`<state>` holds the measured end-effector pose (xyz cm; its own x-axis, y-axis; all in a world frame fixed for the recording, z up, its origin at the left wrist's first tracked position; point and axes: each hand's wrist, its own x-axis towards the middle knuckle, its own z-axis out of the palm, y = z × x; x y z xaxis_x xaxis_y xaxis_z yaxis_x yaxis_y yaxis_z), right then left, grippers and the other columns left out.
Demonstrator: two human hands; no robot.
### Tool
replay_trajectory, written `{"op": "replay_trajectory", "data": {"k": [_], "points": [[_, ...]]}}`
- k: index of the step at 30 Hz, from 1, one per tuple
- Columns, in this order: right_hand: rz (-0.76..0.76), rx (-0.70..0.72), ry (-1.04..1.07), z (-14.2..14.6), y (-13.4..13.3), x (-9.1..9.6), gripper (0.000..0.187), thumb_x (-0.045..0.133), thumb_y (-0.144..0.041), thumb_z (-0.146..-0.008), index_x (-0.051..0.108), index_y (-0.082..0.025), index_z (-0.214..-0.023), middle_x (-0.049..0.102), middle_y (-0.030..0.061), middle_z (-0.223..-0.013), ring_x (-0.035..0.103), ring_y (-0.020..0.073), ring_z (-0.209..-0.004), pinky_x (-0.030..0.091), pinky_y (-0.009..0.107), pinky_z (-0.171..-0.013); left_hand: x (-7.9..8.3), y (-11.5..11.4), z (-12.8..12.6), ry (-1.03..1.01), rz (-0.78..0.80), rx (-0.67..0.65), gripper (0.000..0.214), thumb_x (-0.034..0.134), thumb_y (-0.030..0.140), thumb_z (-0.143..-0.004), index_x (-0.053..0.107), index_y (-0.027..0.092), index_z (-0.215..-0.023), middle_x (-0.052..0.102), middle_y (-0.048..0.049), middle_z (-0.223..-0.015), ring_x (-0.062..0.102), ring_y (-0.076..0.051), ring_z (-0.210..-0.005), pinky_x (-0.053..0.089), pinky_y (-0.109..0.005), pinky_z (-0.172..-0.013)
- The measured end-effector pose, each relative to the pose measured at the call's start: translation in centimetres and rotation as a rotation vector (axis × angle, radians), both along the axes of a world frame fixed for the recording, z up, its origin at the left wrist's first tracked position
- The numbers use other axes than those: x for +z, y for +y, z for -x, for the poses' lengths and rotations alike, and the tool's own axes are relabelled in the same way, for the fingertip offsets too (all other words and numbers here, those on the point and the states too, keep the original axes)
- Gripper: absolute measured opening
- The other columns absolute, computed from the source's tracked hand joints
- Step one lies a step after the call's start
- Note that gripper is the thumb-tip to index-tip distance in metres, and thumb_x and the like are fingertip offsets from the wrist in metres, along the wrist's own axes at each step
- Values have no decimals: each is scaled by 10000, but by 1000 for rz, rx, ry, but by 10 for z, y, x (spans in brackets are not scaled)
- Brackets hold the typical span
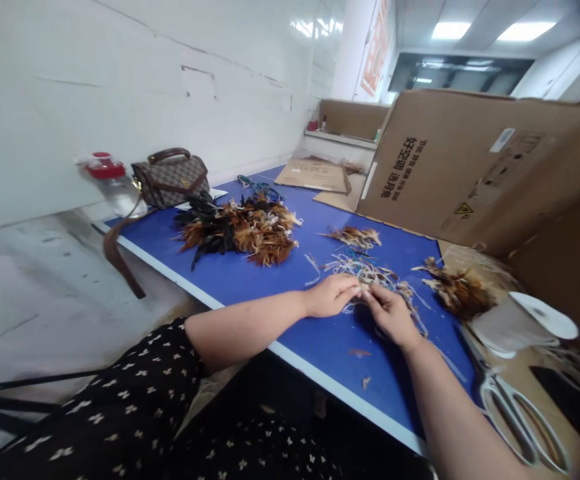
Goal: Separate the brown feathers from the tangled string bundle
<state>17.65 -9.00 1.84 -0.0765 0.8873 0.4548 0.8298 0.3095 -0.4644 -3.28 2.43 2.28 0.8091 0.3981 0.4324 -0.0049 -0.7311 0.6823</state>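
My left hand [331, 295] and my right hand [391, 313] meet over the blue table [250, 277]. Both have their fingers closed in a pinch on a small bundle of pale feather quills [366, 287] between them. Just beyond the hands lies a loose heap of whitish quills and brown feathers [365, 269]. A big pile of brown and black feathers [243, 230] sits further left on the table. Another brown feather clump [457, 288] lies to the right of my hands.
A checked handbag [171, 177] and a red-capped bottle [110, 179] stand at the table's far left corner. Large cardboard sheets [475, 167] lean on the right. A white spool [520, 323] and scissors [517, 417] lie at the right edge. Stray feathers [360, 353] dot the near table.
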Motion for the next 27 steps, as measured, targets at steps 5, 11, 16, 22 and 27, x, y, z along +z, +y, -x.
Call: {"op": "replay_trajectory", "data": {"k": [5, 11, 16, 22, 27], "points": [[-19, 17, -16, 18, -7, 2, 413, 603, -559, -1170, 701, -254, -910, 726, 39, -834, 662, 178, -756, 564, 337, -771, -9, 5, -2, 47, -51, 99, 166, 566, 142, -1062, 693, 199, -973, 737, -104, -1019, 684, -262, -1024, 589, -426, -1041], [-55, -34, 83, 1, -3, 11, 468, 553, -614, -1159, 692, -268, -875, 718, 32, -781, 649, 204, -720, 544, 338, -708, -1, 5, -2, 98, -75, -75, 149, 651, 151, -1079, 765, 202, -997, 808, -103, -1127, 760, -216, -1088, 591, -338, -1081], [-10, 19, 62, 6, 0, 8, 511, 584, -681, -1136, 690, -273, -847, 686, 26, -739, 616, 198, -680, 539, 334, -680, -3, 11, -7, 37, -49, 107, 213, 554, 157, -1111, 751, 177, -1030, 795, -131, -1061, 731, -258, -1058, 593, -433, -1090], [-46, -20, 63, -1, -3, 9, 446, 675, -651, -1109, 746, -272, -884, 731, 53, -791, 642, 212, -698, 543, 349, -690, -7, 8, -8, 95, -38, -74, 204, 729, 23, -912, 751, 226, -906, 792, -82, -1054, 740, -248, -988, 601, -390, -976], [-28, -18, 102, -8, 1, 11, 532, 624, -722, -1121, 723, -255, -886, 712, 25, -739, 631, 194, -642, 522, 315, -607, -4, 10, -9, -155, 79, -120, 179, 716, 116, -1040, 755, 227, -905, 797, -103, -1059, 751, -244, -1064, 580, -397, -1103]]}}
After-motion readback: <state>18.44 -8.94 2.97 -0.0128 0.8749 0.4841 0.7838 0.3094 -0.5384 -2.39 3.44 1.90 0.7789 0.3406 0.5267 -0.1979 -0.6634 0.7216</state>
